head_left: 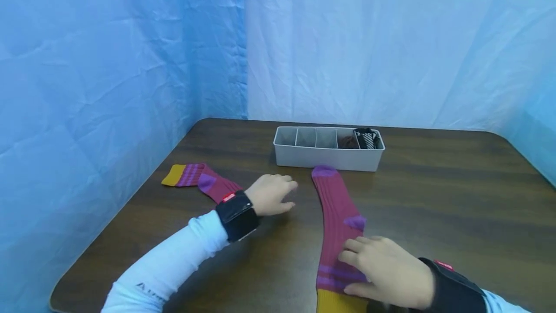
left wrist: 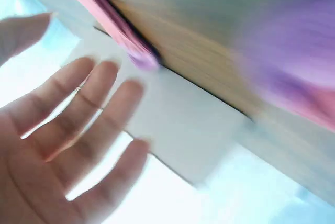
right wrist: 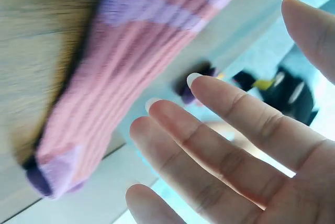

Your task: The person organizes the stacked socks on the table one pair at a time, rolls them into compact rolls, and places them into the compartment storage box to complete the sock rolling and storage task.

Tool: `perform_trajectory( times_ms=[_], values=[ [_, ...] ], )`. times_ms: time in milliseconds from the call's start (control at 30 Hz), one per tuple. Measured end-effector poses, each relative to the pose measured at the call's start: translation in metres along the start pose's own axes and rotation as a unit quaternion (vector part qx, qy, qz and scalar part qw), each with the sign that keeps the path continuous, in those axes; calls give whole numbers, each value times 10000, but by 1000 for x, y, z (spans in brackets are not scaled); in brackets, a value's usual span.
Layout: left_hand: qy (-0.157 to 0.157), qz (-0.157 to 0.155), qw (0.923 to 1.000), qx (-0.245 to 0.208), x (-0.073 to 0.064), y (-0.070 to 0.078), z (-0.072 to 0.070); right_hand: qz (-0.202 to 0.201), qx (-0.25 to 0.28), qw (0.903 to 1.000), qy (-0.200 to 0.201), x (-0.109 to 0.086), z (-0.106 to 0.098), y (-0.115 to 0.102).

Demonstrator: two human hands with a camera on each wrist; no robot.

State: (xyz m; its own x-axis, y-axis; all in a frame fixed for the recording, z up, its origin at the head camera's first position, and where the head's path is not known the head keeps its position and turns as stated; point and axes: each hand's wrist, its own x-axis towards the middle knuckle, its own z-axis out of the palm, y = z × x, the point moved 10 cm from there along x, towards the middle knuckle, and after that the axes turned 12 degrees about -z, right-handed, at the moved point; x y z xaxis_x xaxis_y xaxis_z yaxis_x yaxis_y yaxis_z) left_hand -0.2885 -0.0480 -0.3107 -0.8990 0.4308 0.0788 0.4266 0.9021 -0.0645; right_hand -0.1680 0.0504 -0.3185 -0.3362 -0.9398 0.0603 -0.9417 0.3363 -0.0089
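Note:
A maroon ribbed sock [head_left: 335,216] with purple toe, heel and stripes and a yellow cuff lies lengthwise on the table, its toe by the box. My right hand [head_left: 384,269] is over its right edge near the cuff; in the right wrist view the fingers are extended beside the sock [right wrist: 120,72] and do not grip it. A matching sock [head_left: 189,175] lies bent at the left, partly hidden behind my left wrist. My left hand [head_left: 270,194] hovers between the two socks with fingers spread and holds nothing. Blurred purple knit [left wrist: 298,46] shows in the left wrist view.
A light grey divided box [head_left: 326,158] stands toward the table's back. Its right compartments hold a dark brown item [head_left: 348,142] and a black-and-white patterned bundle [head_left: 367,139]. Blue sheeting [head_left: 130,52] hangs around the dark wooden table [head_left: 434,197].

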Motion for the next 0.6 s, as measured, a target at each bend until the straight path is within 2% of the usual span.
perform_trajectory(
  times_ms=[67, 167, 233, 300, 367, 433, 533, 600],
  values=[
    [-168, -353, 9992, -86, -16, -26, 7, 43, -19, 10000, -17, -3, 2, 3],
    [-330, -875, 9956, -111, -31, -56, 20, 35, -78, 10000, 17, -5, 3, 5],
    [-312, -1123, 9932, -69, -36, -68, 27, 71, -22, 10000, -15, -6, 4, 8],
    [-284, -1269, 9915, -38, -37, -72, 31, 77, 29, 10000, -12, -5, 6, 8],
    [-216, -1302, 9912, 33, -36, -69, 34, 67, 97, 9999, -34, -4, 7, 8],
    [-269, -1216, 9922, 40, -33, -60, 36, 72, 137, 9999, -45, -4, 8, 8],
    [-372, -771, 9963, -103, -28, -35, 35, 94, 97, 9999, -73, -2, 9, 9],
    [-603, -453, 9965, -373, -26, -15, 34, 168, 106, 9997, -126, -1, 10, 11]
  ],
)
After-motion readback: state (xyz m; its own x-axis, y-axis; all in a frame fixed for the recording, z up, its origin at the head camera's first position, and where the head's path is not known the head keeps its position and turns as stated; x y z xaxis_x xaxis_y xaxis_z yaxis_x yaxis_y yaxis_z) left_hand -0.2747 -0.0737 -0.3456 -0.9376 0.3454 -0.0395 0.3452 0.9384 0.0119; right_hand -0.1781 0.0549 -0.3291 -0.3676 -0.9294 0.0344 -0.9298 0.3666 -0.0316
